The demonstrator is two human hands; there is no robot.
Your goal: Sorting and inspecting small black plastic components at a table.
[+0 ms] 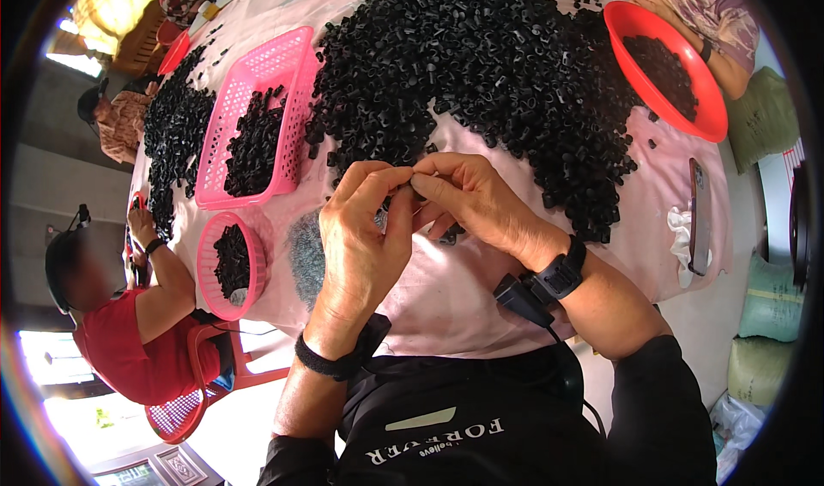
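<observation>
Your left hand (365,228) and right hand (468,198) meet fingertip to fingertip, both pinched closed on one small black part (418,191), just in front of the large black pile (481,74) on the pink tablecloth (446,288).

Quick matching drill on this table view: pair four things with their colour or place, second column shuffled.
1 rectangular basket
2 bowl
3 phone
4 small part

a red, far right
b pinched between left hand and right hand
c pink, left of the black pile
d flat near the right table edge

Pairs: 1-c, 2-a, 3-d, 4-b
</observation>
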